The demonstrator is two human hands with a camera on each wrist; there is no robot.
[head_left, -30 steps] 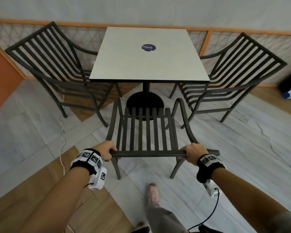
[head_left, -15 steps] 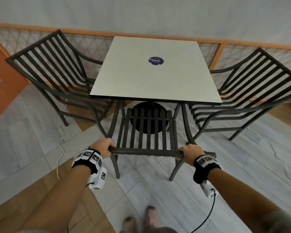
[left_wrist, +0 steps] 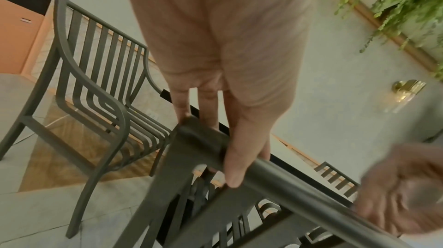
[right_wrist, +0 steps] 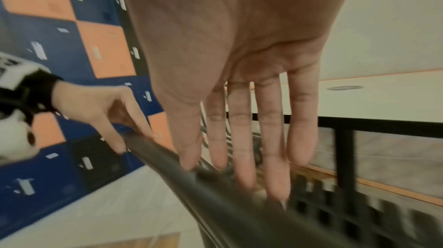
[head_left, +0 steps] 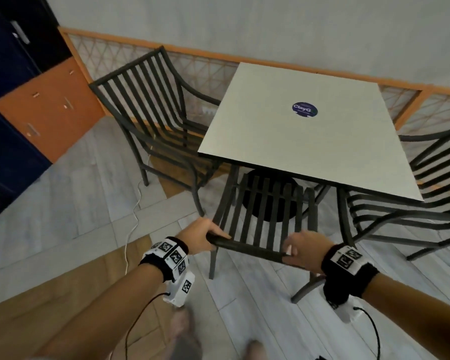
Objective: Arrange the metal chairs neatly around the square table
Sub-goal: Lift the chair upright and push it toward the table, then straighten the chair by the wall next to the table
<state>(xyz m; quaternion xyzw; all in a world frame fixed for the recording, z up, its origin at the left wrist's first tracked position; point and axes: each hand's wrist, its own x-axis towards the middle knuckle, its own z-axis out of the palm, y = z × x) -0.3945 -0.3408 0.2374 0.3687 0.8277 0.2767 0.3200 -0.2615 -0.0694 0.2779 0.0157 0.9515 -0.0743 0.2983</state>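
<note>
The near metal chair [head_left: 265, 216] stands with its seat under the front edge of the square white table [head_left: 296, 141]. My left hand [head_left: 203, 237] grips the left end of its top rail [head_left: 250, 246], thumb across the front of the rail [left_wrist: 287, 182] and fingers behind it. My right hand [head_left: 304, 245] hovers at the rail's right end with straight fingers [right_wrist: 242, 138], only the thumb tip brushing the rail [right_wrist: 227, 204]. A second slatted chair [head_left: 146, 100] sits at the table's left side, and a third [head_left: 413, 211] at its right side.
Orange and blue lockers [head_left: 37, 113] line the left. A white cable [head_left: 133, 224] runs over the floor by the left chair. A lattice railing [head_left: 205, 63] backs the table along the wall. The table's black base [head_left: 268, 201] sits behind the near chair's slats.
The near chair has slid forward, its seat now under the table. My right hand has opened off the rail. The view has swung to the left.
</note>
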